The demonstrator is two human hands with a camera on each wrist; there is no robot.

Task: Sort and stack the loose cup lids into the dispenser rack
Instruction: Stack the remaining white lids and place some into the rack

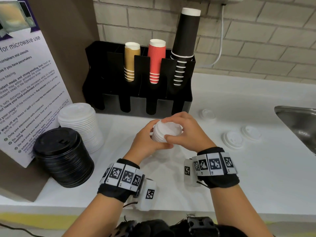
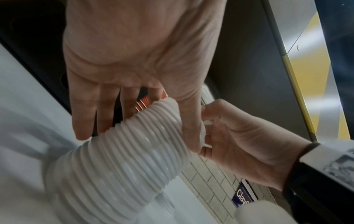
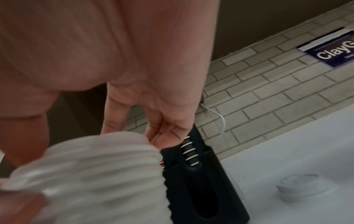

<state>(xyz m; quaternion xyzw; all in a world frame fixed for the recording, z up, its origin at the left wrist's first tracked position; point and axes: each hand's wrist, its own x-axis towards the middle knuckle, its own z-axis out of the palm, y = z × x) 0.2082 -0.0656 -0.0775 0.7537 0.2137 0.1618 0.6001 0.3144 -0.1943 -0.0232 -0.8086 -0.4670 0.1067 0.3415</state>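
White counter (image 1: 239, 177), hands (image 1: 171, 134) around lids (image 1: 166, 130)

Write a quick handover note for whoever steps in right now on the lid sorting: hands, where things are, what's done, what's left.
Left hand grips the side of a small stack of white lids; right hand holds its top.
Large white lid stack and black lid stack stand on the counter, left of the rack.
Three loose white lids lie toward the sink.
Done: small lids partly gathered.
Left: add the three loose lids, then load every stack into the rack's front slots, which look empty.
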